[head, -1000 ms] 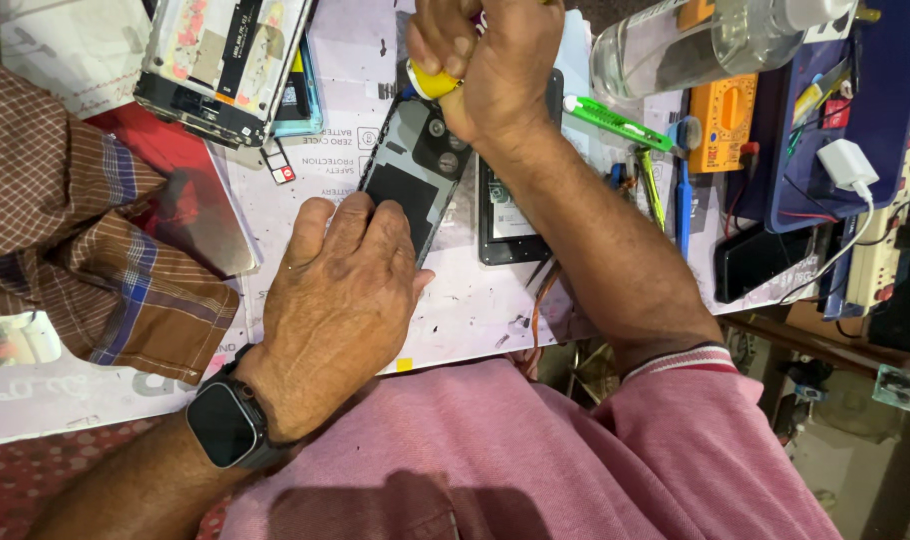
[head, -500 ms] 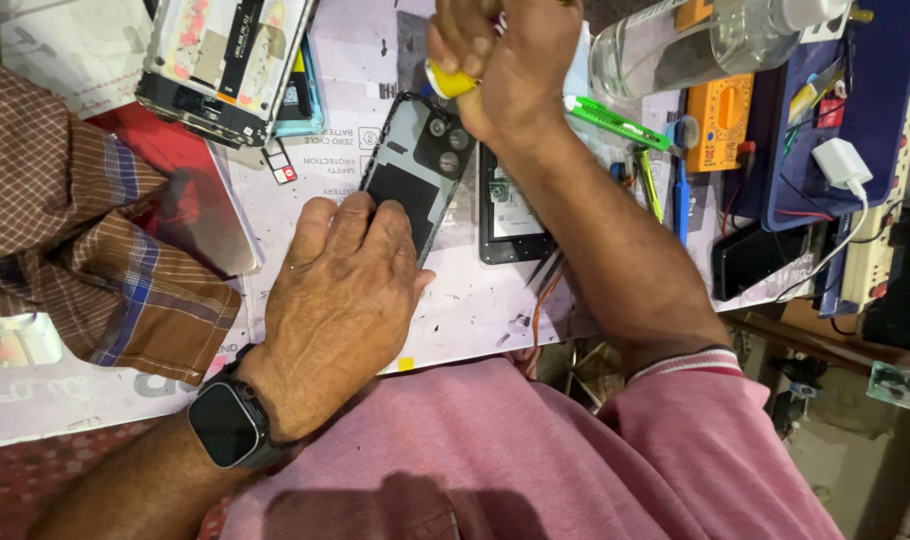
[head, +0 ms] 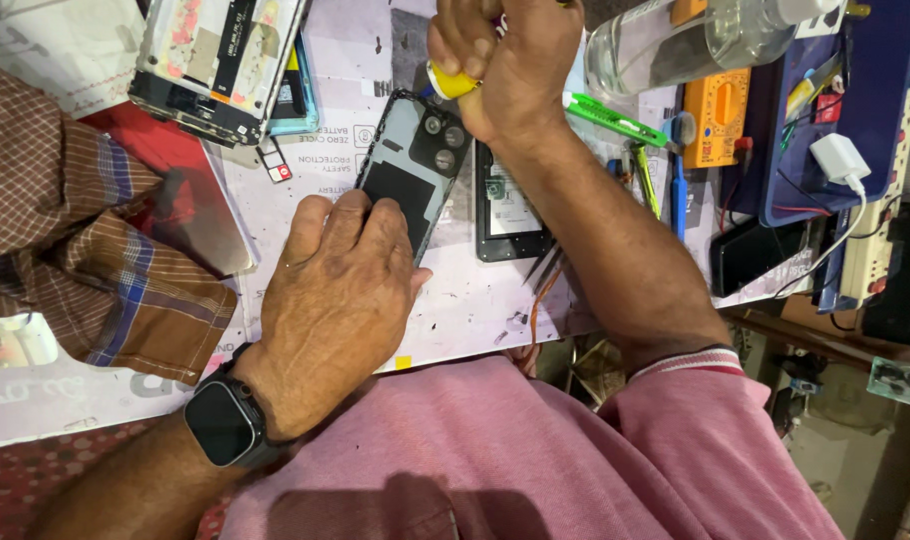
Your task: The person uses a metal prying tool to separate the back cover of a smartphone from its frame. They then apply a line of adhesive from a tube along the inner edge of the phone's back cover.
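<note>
Pressing down flat, the left hand (head: 340,300) lies on the near end of a grey phone (head: 415,165) that rests face down on the white mat (head: 465,300). Its fingers are spread a little and grip nothing; they hide the lower part of the phone. The right hand (head: 505,60) is closed tight around a yellow-handled tool (head: 450,82) at the far end of the phone, beside the camera bump. Only a bit of the handle shows — the tip is hidden, and the top of the fist is cut off by the edge of the view.

One black watch (head: 223,425) sits on the left wrist. A second, black phone part (head: 510,210) lies just beside the grey phone. One opened phone frame (head: 220,60) lies at the far left of the mat, cut off at the top. One clear bottle (head: 695,40), one green tool (head: 615,118) and one orange meter (head: 715,115) lie to the right — the clutter around them is too mixed to count.
</note>
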